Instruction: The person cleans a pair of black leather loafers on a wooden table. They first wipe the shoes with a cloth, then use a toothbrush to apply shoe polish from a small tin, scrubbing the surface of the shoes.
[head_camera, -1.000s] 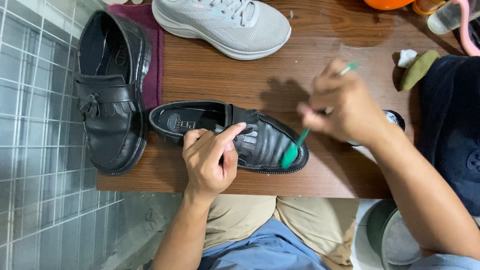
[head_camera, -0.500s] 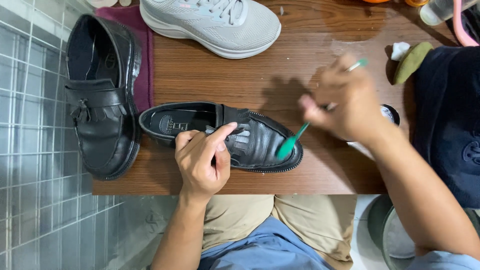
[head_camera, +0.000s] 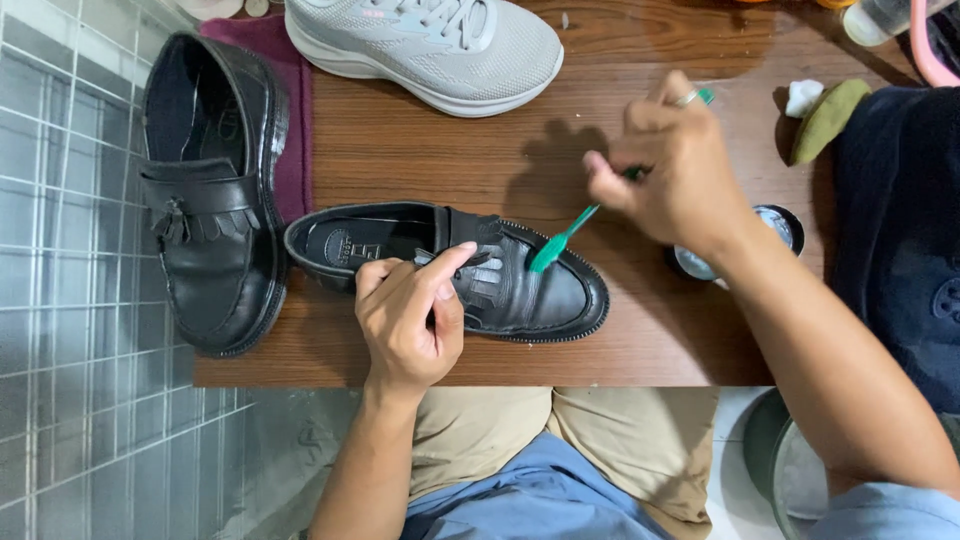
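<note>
A black leather loafer (head_camera: 530, 290) lies on its side across the wooden table (head_camera: 430, 160), toe to the right. My left hand (head_camera: 410, 320) grips its middle, fingers pressing down the fringed flap. In my right hand (head_camera: 670, 175) is a green toothbrush (head_camera: 560, 243) whose bristle end rests on the loafer's vamp. A small open tin of polish (head_camera: 775, 235) sits just behind my right wrist, partly hidden.
The matching black loafer (head_camera: 210, 230) stands at the table's left edge, partly on a maroon cloth (head_camera: 290, 110). A grey sneaker (head_camera: 430, 45) lies at the back. A dark blue garment (head_camera: 900, 220) covers the right side. Grey tiled floor (head_camera: 80, 380) lies to the left.
The toothbrush head has moved up from the loafer's toe edge onto the vamp, and my right hand has shifted back and right. My left hand keeps its hold.
</note>
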